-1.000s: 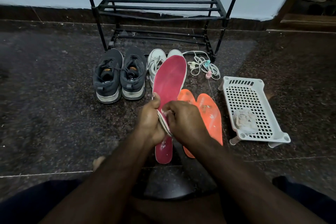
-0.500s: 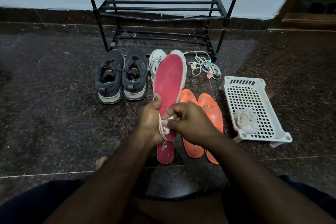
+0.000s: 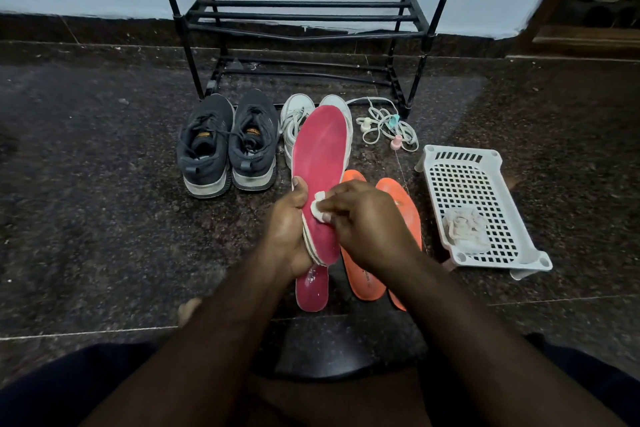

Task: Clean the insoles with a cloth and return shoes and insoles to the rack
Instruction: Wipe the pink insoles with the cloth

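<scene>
Insoles in red are held upright in front of the person: one red insole (image 3: 320, 163) is gripped along its left edge by the left hand (image 3: 289, 229), with what looks like a second red insole (image 3: 311, 288) stacked behind it and showing below the hand. A small white cloth (image 3: 318, 206) is pinched in the curled fingers of the right hand (image 3: 367, 222) and pressed against the red face of the front insole, so the two hands are brought close together over it. Two orange insoles (image 3: 398, 204) are laid side by side on the dark stone floor (image 3: 86, 201), partly hidden behind the right hand. A pair of dark shoes (image 3: 227, 146) and a pair of white shoes (image 3: 294, 114) are set on the floor just before the black rack (image 3: 304, 10). White laces (image 3: 384, 125) are heaped near the rack's right leg. A white plastic tray (image 3: 460, 170) is placed to the right, with a crumpled rag (image 3: 464, 227) lying on it.
</scene>
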`<state>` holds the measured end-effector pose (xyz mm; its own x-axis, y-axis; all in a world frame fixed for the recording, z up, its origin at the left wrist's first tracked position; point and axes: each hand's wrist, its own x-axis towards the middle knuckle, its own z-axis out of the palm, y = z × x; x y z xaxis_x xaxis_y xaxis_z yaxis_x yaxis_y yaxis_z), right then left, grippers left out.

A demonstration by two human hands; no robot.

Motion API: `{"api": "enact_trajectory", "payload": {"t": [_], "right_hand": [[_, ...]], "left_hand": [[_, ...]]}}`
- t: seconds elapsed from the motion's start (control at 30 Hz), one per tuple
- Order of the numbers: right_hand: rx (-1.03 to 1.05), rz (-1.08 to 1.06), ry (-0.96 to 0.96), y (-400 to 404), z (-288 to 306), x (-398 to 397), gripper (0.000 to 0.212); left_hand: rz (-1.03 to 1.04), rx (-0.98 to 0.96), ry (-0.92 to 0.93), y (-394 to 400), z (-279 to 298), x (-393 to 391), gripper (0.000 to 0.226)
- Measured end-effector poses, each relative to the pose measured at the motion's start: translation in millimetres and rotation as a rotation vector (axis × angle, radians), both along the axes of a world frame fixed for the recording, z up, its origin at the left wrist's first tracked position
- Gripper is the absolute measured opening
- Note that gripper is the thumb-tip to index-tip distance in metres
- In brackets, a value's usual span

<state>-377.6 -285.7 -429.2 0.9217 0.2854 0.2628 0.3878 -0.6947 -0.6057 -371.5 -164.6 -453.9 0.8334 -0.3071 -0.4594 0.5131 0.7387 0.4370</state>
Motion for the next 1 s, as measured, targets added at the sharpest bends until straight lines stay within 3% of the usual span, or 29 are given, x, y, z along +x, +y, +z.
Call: {"api": "enact_trajectory", "payload": {"t": [0.23, 0.33, 0.5, 0.67, 0.8, 0.93, 1.0], "right_hand": [[-0.199, -0.026, 0.035, 20.0, -6.9, -3.2, 0.035], [-0.158, 0.005, 0.054, 18.2, -4.5, -6.9, 0.027], [-0.093, -0.204, -0.017, 6.5, -1.6, 11.3, 0.016], [-0.118, -0.057, 0.078, 16.7, -2.7, -3.6, 0.025], [-0.052, -0.212, -0.01, 11.1, -2.8, 6.2, 0.012], [-0.036, -0.024, 0.122, 8.6, 2.7, -1.6, 0.013], [-0.036, -0.043, 0.039, 11.0, -4.3, -2.3, 0.011]], "left_hand": [[0.016, 0.074, 0.047, -3.0, -3.5, -0.6, 0.065], [0.003, 0.082, 0.038, -2.5, -4.9, -1.0, 0.073], [0.04, 0.019, 0.023, -5.7, -6.6, -2.1, 0.057], [0.018, 0.077, 0.024, -6.1, -4.6, -0.9, 0.059], [0.058, 0.062, 0.009, -7.3, -7.6, -2.8, 0.054], [0.044, 0.099, 0.021, -5.6, -7.2, 2.1, 0.058], [0.055, 0.109, 0.029, -5.9, -8.4, 2.2, 0.057]]}}
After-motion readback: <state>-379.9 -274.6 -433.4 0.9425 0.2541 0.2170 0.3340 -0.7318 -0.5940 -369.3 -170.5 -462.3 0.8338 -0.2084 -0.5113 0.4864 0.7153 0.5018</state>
